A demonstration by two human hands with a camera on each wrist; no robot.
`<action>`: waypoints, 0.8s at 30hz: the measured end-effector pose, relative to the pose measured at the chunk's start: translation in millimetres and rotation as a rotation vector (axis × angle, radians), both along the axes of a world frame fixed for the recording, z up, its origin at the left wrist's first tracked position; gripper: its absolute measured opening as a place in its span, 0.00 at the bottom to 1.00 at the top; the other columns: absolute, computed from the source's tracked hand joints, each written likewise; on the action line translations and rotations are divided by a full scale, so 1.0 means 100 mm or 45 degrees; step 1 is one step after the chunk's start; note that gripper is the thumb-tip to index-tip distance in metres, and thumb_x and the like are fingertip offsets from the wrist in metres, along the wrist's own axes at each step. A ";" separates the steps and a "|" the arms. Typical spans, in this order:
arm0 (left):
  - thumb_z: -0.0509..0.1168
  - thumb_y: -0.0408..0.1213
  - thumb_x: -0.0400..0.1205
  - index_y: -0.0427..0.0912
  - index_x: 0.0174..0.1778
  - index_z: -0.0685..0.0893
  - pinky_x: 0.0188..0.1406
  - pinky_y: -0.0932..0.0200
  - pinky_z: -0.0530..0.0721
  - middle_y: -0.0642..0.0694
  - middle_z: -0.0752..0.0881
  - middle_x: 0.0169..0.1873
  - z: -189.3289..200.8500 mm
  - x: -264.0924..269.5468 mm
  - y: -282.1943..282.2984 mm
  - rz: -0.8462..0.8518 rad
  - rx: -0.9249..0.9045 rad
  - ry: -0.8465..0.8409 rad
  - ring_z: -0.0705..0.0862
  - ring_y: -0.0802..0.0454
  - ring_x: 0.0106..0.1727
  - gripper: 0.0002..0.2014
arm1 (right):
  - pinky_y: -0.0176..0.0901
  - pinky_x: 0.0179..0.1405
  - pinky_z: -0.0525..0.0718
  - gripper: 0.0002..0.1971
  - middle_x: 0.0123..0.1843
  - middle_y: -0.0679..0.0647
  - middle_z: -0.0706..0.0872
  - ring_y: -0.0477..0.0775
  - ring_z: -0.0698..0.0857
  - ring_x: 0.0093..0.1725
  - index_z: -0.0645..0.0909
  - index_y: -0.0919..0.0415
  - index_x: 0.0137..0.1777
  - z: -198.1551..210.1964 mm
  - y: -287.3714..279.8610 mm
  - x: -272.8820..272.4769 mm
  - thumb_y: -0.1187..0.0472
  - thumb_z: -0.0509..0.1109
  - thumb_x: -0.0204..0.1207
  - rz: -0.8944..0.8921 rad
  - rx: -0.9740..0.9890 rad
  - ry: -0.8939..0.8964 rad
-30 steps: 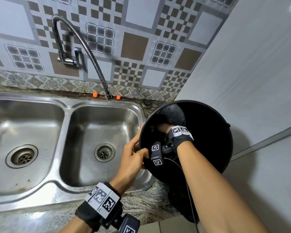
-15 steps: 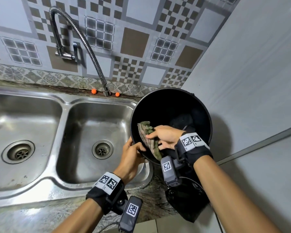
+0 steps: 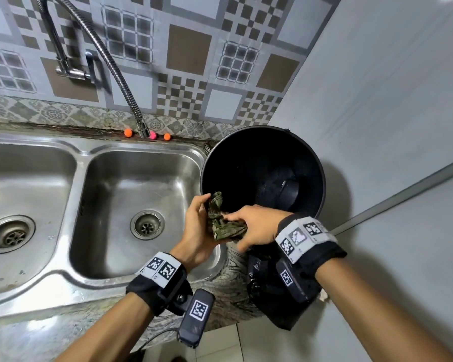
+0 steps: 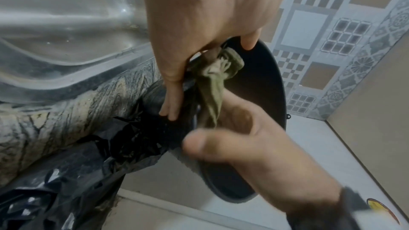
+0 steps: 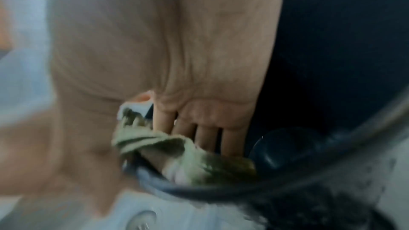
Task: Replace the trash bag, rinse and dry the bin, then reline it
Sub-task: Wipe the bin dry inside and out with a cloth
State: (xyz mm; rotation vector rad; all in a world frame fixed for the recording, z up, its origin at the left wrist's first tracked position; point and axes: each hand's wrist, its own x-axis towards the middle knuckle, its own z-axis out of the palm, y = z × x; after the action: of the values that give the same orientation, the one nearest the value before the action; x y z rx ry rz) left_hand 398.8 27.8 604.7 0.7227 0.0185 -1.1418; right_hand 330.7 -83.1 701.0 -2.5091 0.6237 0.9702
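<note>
The round black bin [image 3: 246,165] leans on the counter's right end, its mouth turned up toward me and its inside dark. My left hand [image 3: 198,231] grips the near-left rim, thumb inside and fingers [image 4: 170,107] down the outer wall. A crumpled green cloth [image 3: 226,229] lies over that rim, and my right hand [image 3: 256,226] clutches it at the near edge. The left wrist view shows the cloth [image 4: 212,83] stretched between my two hands. In the blurred right wrist view the cloth [image 5: 177,153] drapes over the rim below my right fingers [image 5: 210,137].
A black trash bag [image 3: 267,296] hangs crumpled off the counter edge under the bin. The steel double sink [image 3: 131,194] lies to the left, with a flexible faucet [image 3: 110,64] above it. A plain grey wall [image 3: 377,100] closes in on the right.
My right hand has come out from deep inside the bin to the near rim, bringing the cloth along. The bin's mouth has tipped upward. My left hand kept hold of the rim.
</note>
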 end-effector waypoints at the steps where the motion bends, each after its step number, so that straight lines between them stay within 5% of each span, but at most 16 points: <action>1: 0.57 0.52 0.84 0.40 0.54 0.88 0.43 0.50 0.88 0.41 0.90 0.42 0.01 0.02 -0.01 -0.019 0.009 -0.021 0.90 0.44 0.41 0.21 | 0.38 0.66 0.77 0.43 0.74 0.57 0.75 0.56 0.76 0.72 0.63 0.50 0.84 -0.01 0.01 -0.05 0.60 0.79 0.71 0.068 -0.094 -0.003; 3: 0.57 0.54 0.84 0.41 0.57 0.89 0.46 0.49 0.87 0.40 0.90 0.45 0.01 0.08 -0.01 -0.111 0.089 -0.108 0.90 0.44 0.43 0.23 | 0.43 0.75 0.74 0.43 0.80 0.57 0.70 0.60 0.72 0.77 0.61 0.47 0.85 -0.04 0.03 -0.13 0.65 0.77 0.72 0.128 -0.189 -0.055; 7: 0.62 0.60 0.77 0.40 0.61 0.83 0.38 0.53 0.87 0.41 0.89 0.44 0.12 0.26 -0.07 -0.294 0.544 -0.584 0.88 0.45 0.37 0.28 | 0.44 0.75 0.74 0.44 0.82 0.54 0.70 0.59 0.72 0.79 0.63 0.41 0.84 -0.09 -0.02 -0.33 0.70 0.74 0.71 0.174 -0.265 -0.050; 10: 0.68 0.57 0.68 0.47 0.64 0.78 0.49 0.42 0.91 0.43 0.89 0.52 0.38 0.46 -0.14 -0.237 0.768 -0.997 0.89 0.43 0.48 0.30 | 0.48 0.75 0.76 0.44 0.81 0.47 0.73 0.57 0.73 0.78 0.64 0.35 0.82 -0.08 -0.09 -0.49 0.71 0.73 0.72 0.229 -0.293 -0.005; 16: 0.67 0.41 0.81 0.52 0.79 0.74 0.31 0.37 0.93 0.45 0.87 0.57 0.82 0.64 -0.29 -0.231 0.730 -1.509 0.91 0.44 0.47 0.28 | 0.45 0.70 0.80 0.42 0.74 0.47 0.81 0.55 0.80 0.71 0.69 0.29 0.77 0.01 -0.24 -0.64 0.73 0.67 0.70 0.241 -0.398 -0.122; 18: 0.65 0.39 0.82 0.52 0.81 0.73 0.39 0.43 0.94 0.43 0.88 0.59 0.89 0.67 -0.33 -0.233 0.701 -1.671 0.91 0.43 0.49 0.28 | 0.44 0.68 0.79 0.40 0.72 0.50 0.82 0.56 0.80 0.70 0.72 0.31 0.76 0.02 -0.27 -0.66 0.72 0.69 0.71 0.222 -0.402 -0.128; 20: 0.64 0.37 0.83 0.50 0.82 0.73 0.58 0.51 0.88 0.37 0.88 0.65 0.96 0.69 -0.36 -0.267 0.719 -1.861 0.88 0.39 0.60 0.28 | 0.45 0.67 0.77 0.37 0.71 0.52 0.82 0.58 0.79 0.71 0.74 0.32 0.75 0.01 -0.27 -0.67 0.71 0.70 0.73 0.240 -0.430 -0.114; 24: 0.62 0.28 0.83 0.48 0.82 0.74 0.70 0.49 0.81 0.36 0.85 0.70 0.98 0.75 -0.33 -0.337 0.770 -1.967 0.84 0.38 0.70 0.29 | 0.46 0.70 0.79 0.35 0.73 0.48 0.82 0.55 0.79 0.73 0.77 0.31 0.72 -0.03 -0.36 -0.66 0.70 0.72 0.73 0.229 -0.355 -0.037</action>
State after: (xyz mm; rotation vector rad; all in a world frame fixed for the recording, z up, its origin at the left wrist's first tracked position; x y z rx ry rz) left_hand 473.7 -5.6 702.9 2.0355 -1.0903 -0.5450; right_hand 264.3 -119.1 697.6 -2.8611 0.5657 0.9640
